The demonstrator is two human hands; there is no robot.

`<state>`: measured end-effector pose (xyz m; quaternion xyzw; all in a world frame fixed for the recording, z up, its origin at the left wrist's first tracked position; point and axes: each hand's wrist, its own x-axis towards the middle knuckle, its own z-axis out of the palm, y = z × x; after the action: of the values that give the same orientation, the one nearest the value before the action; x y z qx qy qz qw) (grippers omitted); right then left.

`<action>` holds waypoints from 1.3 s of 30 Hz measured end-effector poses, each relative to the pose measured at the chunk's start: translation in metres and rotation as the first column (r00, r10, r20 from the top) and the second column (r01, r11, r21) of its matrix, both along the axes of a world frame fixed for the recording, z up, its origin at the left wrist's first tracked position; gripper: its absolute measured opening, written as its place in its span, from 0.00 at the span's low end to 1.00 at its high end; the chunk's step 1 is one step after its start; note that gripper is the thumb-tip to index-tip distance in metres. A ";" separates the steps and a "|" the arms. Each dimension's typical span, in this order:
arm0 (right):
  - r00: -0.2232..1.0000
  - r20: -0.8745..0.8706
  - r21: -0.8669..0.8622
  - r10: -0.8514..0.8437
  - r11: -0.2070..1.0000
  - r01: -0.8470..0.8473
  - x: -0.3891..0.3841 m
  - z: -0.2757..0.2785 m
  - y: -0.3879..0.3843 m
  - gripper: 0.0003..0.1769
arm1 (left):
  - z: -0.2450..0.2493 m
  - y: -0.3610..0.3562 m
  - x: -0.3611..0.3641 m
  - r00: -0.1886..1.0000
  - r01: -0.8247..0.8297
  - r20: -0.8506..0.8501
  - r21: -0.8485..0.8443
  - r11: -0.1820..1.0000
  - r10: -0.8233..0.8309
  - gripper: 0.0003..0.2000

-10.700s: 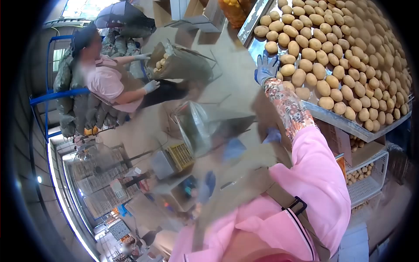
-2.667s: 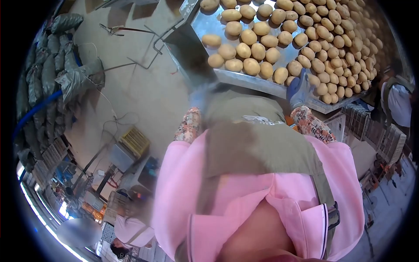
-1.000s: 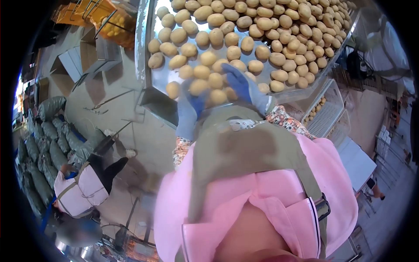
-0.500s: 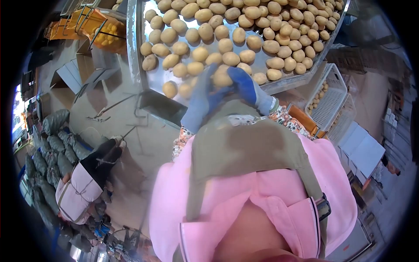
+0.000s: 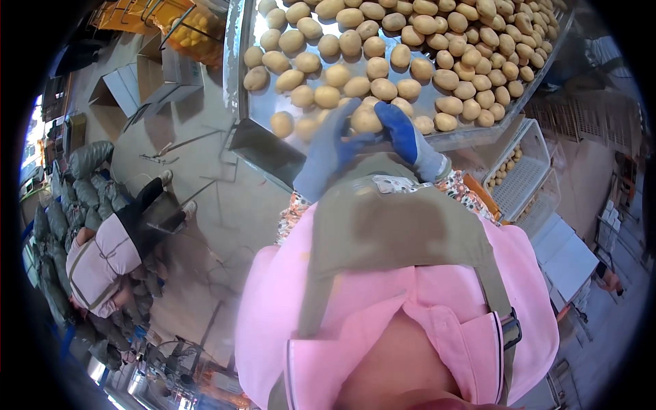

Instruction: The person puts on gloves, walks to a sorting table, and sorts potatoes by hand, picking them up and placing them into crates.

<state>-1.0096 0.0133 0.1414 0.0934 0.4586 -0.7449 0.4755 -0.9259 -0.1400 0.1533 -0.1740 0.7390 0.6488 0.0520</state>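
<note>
Both hands wear grey and blue work gloves and meet at the near edge of a metal sorting table (image 5: 273,109). Between them is one potato (image 5: 366,120), slightly larger in view than its neighbours. My left hand (image 5: 329,149) is curled along its left side, thumb pointing across below it. From the right, the blue fingers of my right hand (image 5: 408,140) close against the same potato; their tips are partly hidden. Several loose potatoes (image 5: 328,96) lie just beyond, and a denser pile (image 5: 471,55) covers the table's far right.
White plastic crates (image 5: 523,160) holding potatoes stand right of the table. Left are an open cardboard box (image 5: 164,75) and an orange mesh bag (image 5: 195,34) on a frame. A co-worker (image 5: 109,256) bends beside stacked filled sacks (image 5: 75,205). A dark metal chute (image 5: 266,152) juts from the table's corner.
The view has shifted, so the table appears further right and higher. Both hands and the potato between them have come slightly nearer my body relative to the table. The co-worker's legs have moved apart.
</note>
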 end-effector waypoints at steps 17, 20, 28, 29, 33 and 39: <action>0.973 -0.211 0.100 0.093 0.992 -0.073 -0.001 -0.001 0.002 0.20 | 0.010 -0.004 0.000 0.998 -0.048 -0.042 0.139 0.989 0.054 0.35; 0.973 -0.220 0.114 0.063 0.993 -0.039 0.000 -0.006 0.003 0.20 | 0.014 -0.004 -0.001 0.997 -0.072 -0.016 0.281 0.957 0.080 0.35; 0.955 -0.273 0.125 0.112 0.989 -0.081 -0.001 -0.004 0.006 0.20 | 0.017 -0.004 -0.004 0.999 0.001 -0.038 0.005 1.000 -0.001 0.35; 0.955 -0.273 0.124 0.111 0.989 -0.080 -0.001 -0.005 0.007 0.20 | 0.013 -0.005 -0.003 0.999 0.002 -0.039 0.004 1.000 -0.002 0.35; 0.918 -0.365 0.118 0.156 0.986 -0.120 0.000 0.007 0.007 0.20 | 0.006 -0.006 -0.002 0.992 -0.013 -0.130 -0.061 0.998 0.005 0.35; 0.875 -0.454 0.074 0.167 0.986 -0.150 0.002 0.011 0.006 0.20 | 0.002 -0.004 -0.001 0.962 -0.068 -0.271 -0.151 0.986 0.024 0.34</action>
<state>-1.0071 0.0193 0.1521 -0.1145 0.5774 -0.6959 0.4114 -0.9274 -0.1441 0.1551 -0.1054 0.7844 0.6063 -0.0777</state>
